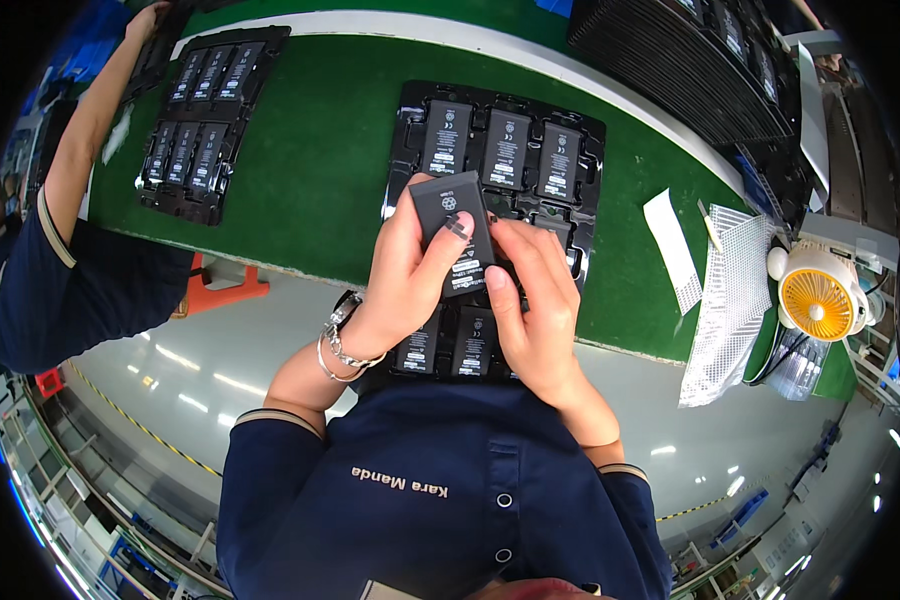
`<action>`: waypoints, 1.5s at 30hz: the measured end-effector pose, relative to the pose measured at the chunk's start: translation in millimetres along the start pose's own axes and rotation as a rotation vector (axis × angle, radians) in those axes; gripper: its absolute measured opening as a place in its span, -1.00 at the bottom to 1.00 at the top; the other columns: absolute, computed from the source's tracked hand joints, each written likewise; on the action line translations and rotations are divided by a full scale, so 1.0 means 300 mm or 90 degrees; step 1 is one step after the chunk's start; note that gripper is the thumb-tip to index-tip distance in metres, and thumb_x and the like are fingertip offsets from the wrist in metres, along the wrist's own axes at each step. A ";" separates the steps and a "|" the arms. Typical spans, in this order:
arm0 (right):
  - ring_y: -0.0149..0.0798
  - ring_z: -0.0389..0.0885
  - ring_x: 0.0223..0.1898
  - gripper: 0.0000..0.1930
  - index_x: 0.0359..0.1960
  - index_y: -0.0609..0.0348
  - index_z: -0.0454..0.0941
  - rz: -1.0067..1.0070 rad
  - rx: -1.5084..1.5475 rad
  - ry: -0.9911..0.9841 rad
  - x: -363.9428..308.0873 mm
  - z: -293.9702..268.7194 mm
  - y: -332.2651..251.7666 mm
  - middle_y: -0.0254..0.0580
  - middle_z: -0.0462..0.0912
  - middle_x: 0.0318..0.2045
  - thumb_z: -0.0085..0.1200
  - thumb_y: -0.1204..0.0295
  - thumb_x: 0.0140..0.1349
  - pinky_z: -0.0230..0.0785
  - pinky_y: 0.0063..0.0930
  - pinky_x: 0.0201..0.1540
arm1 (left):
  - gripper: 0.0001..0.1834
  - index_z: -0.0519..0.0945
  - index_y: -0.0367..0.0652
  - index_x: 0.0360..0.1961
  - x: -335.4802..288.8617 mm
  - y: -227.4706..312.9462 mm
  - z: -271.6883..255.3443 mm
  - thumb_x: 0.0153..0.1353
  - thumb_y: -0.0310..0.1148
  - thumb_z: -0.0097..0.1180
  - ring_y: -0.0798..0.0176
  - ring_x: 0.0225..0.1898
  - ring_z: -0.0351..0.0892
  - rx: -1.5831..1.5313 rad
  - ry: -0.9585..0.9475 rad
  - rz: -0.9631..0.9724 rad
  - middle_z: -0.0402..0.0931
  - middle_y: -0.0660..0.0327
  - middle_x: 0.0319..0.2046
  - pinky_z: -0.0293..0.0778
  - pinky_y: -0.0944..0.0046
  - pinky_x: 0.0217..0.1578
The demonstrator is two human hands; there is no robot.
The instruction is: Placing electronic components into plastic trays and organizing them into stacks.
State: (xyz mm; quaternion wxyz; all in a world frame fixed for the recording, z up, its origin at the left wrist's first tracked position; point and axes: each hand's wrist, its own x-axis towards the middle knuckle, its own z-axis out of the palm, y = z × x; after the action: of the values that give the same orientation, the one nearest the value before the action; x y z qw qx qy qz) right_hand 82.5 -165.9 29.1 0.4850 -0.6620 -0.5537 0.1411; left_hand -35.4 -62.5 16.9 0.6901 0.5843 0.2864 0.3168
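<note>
At the far left, a co-worker's arm [82,130] in a dark blue sleeve reaches up toward a glossy black moulded tray [213,120] lying on the green felt-like work mat [320,150]; its 6 slots hold flat rectangular black battery cells. Nearer the middle, the person's left hand [402,285], with a metal chain bracelet and a watch at the wrist, is clamped on a matte black rectangular battery [457,232], thumb pressed across its labelled face and fingers behind it. The battery is lifted, tilted, above a second glossy black tray [497,170], whose back row holds 3 similar cells. The right hand [532,300] grips the same battery's right edge, thumb on its lower corner. Further right lie a white paper strip [673,250], a perforated white mesh sheet [730,300], and a small round fan [820,292] with an orange grille.
</note>
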 end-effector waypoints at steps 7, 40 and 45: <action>-0.03 0.58 -0.25 -0.63 -0.03 0.41 0.54 -0.069 -0.109 0.022 0.005 -0.006 -0.008 0.02 0.61 -0.15 0.21 0.58 0.08 0.46 -0.26 -0.20 | -0.78 0.37 -0.30 -0.03 -0.008 0.012 0.008 0.39 -0.43 0.00 0.42 -0.27 0.54 0.057 -0.013 0.033 0.58 0.20 -0.31 0.48 0.35 -0.23; -0.46 0.56 -0.33 -0.85 -0.24 0.30 0.59 0.296 0.376 0.014 0.017 -0.055 0.046 -0.28 0.58 -0.42 0.02 0.47 0.41 0.40 -0.55 -0.24 | -0.82 0.39 -0.25 -0.09 -0.002 0.005 0.012 0.44 -0.35 -0.04 0.43 -0.35 0.51 0.058 -0.095 -0.019 0.53 0.25 -0.40 0.44 0.35 -0.29; -0.08 0.52 -0.32 -0.92 -0.30 0.26 0.63 0.094 -0.309 0.024 -0.010 -0.120 0.153 -0.16 0.56 -0.37 0.18 0.52 0.20 0.42 -0.28 -0.24 | -0.81 0.43 -0.22 -0.07 0.055 0.000 -0.003 0.38 -0.38 0.05 0.39 -0.48 0.36 0.307 -0.165 -0.068 0.38 0.25 -0.52 0.31 0.33 -0.42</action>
State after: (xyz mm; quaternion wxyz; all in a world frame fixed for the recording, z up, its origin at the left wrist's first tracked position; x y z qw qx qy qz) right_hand 134.9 -182.0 8.9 0.3108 -0.8001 -0.5124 0.0265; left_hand -25.6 -49.2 16.3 0.5776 0.7514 0.2934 0.1253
